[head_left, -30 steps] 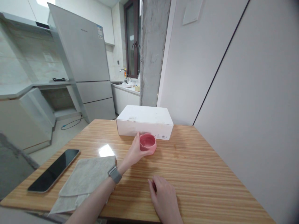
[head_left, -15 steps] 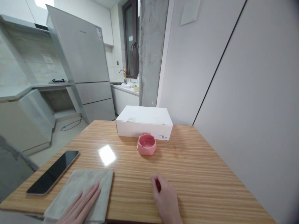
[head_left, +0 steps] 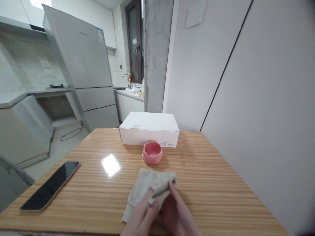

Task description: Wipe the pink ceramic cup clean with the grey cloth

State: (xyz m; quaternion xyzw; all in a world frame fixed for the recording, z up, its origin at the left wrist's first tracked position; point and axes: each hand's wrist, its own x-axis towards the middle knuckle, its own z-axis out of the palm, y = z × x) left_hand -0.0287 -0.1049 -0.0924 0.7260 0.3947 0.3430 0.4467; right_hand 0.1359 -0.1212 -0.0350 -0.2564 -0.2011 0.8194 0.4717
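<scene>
A folded grey cloth (head_left: 150, 186) lies on the wooden table (head_left: 216, 193) right in front of me. My left hand (head_left: 140, 218) grips its near edge from the left, fingers curled over the fabric. My right hand (head_left: 176, 214) pinches the same edge from the right, thumb pressed onto the cloth. A pink ceramic bowl (head_left: 152, 152) stands just beyond the cloth, untouched. Behind the bowl sits a white cardboard box (head_left: 149, 128).
A black phone (head_left: 51, 184) lies face up at the table's left edge. A grey fridge (head_left: 81, 65), kitchen counters and a concrete pillar (head_left: 155, 55) stand beyond the table. A white wall (head_left: 258, 98) runs along the table's right side.
My left hand let go of the pink bowl, came back to the cloth at the left and carried it to the middle. Both hands now hold the cloth.
</scene>
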